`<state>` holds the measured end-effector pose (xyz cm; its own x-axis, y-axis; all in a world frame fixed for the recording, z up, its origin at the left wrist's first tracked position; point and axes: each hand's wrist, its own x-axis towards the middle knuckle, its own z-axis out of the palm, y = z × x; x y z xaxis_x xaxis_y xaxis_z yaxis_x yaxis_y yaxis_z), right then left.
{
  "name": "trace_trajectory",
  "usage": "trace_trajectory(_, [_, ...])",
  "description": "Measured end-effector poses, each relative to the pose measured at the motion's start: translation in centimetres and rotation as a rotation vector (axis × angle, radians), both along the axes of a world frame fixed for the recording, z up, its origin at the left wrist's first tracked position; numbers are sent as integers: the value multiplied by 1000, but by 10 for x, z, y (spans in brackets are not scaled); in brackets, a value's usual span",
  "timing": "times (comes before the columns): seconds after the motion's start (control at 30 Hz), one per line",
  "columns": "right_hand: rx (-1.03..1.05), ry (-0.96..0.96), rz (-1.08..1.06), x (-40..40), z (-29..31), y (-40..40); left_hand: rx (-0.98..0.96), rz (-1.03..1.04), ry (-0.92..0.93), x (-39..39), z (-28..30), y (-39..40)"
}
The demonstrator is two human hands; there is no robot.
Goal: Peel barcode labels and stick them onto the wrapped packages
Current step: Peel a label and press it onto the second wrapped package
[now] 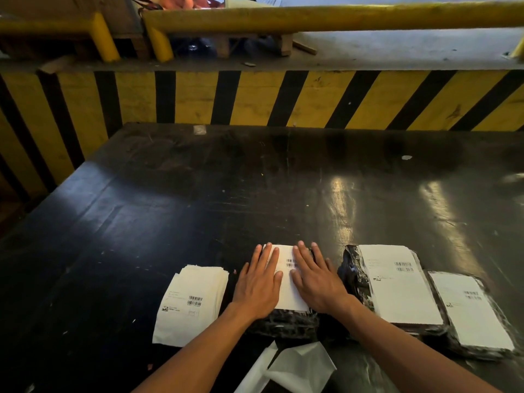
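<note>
A: Because the black desk [255,194] is broad and bare toward its far edge, the person keeps all the work crowded along the near edge, within easy reach.

B: And the two wrapped packages [397,287] by the near right corner?

A: Each already carries a white label on top. They touch one another, and their spot to the side reads as a finished pile.

B: The middle package [286,321]?

A: It sits at the near edge, centre, dark wrap showing below its label [286,290]. Both palms lie flat on that label, most likely to press the adhesive down and smooth out wrinkles.

B: Fingers?

A: The left hand [259,282] has its fingers straight and close together; the right hand [316,279] has them slightly fanned. Neither pinches anything.

B: The label stack [190,302]?

A: Just left of the hands, barcode up, so the next sheet is handy.

B: The crumpled backing paper [295,370]?

A: Dropped at the very near edge, between the forearms, probably discarded liner.
</note>
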<state>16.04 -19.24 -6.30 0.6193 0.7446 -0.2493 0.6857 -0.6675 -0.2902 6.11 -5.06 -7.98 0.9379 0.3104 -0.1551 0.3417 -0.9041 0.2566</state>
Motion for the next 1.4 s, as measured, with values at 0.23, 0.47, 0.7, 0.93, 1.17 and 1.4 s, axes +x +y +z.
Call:
trace_trajectory(0.23, [14, -71, 76, -38, -7, -32, -10, 18, -22, 1, -3, 0])
trace_trajectory(0.47, [58, -162, 165, -61, -17, -60, -12, 19, -40, 1, -7, 1])
trace_trajectory(0.7, [221, -159, 295, -72, -18, -86, -30, 17, -24, 3, -3, 3])
trace_trajectory(0.93, [174, -8, 80, -51, -5, -49, 28, -123, 89, 23, 11, 39])
trace_trajectory(1.17, [48, 3, 76, -51, -13, -47, 73, -362, 27, -14, 3, 34])
trace_trajectory(1.4, [62, -7, 79, -51, -17, -48, 117, -463, -27, -54, -7, 31])
